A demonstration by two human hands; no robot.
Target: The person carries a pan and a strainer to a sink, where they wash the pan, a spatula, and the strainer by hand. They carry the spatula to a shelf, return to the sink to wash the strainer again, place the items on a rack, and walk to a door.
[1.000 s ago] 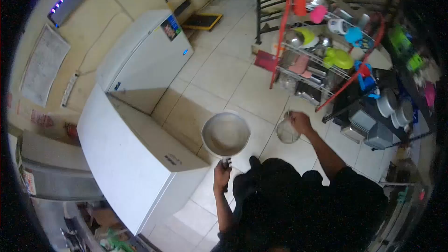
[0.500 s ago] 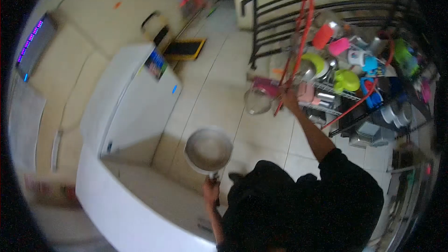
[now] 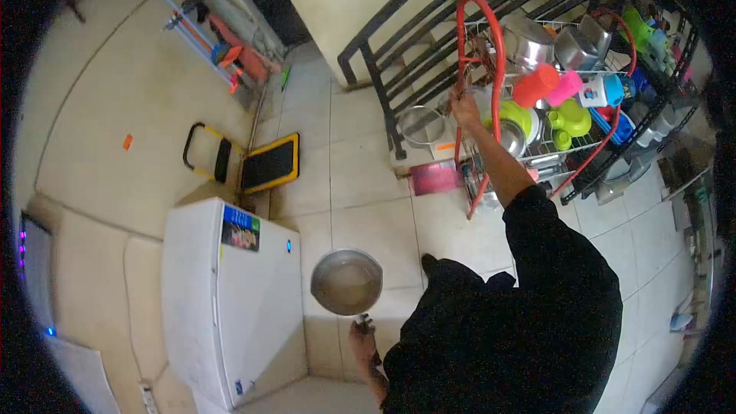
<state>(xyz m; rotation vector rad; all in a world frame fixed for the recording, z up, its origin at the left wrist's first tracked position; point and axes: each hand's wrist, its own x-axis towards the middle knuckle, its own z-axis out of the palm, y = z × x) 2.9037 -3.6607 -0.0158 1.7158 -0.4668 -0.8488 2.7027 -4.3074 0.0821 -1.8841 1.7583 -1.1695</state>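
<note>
In the head view my left hand [image 3: 363,341] is closed round the handle of a frying pan [image 3: 346,284]. The pan hangs over the floor tiles, its inside facing up. My right arm reaches to the left end of a red-framed dish rack [image 3: 498,54]. There my right hand [image 3: 464,110] is closed on a round mesh strainer [image 3: 422,124], which sticks out to the left of the rack; its handle is mostly hidden by the fingers. Close to that hand, bowls and a green plate [image 3: 518,116] sit in the rack.
Cups, metal pots [image 3: 529,44] and a green pitcher [image 3: 569,124] fill the rack. Behind it runs a black stair railing [image 3: 429,38]. A white fridge [image 3: 261,299] stands at left, with a folded trolley [image 3: 270,165] beyond. A pink box [image 3: 435,179] is low by the rack.
The strainer and my right hand have moved up along the rack's left end, away from the pink box. The view has turned; the pan stays in my left hand.
</note>
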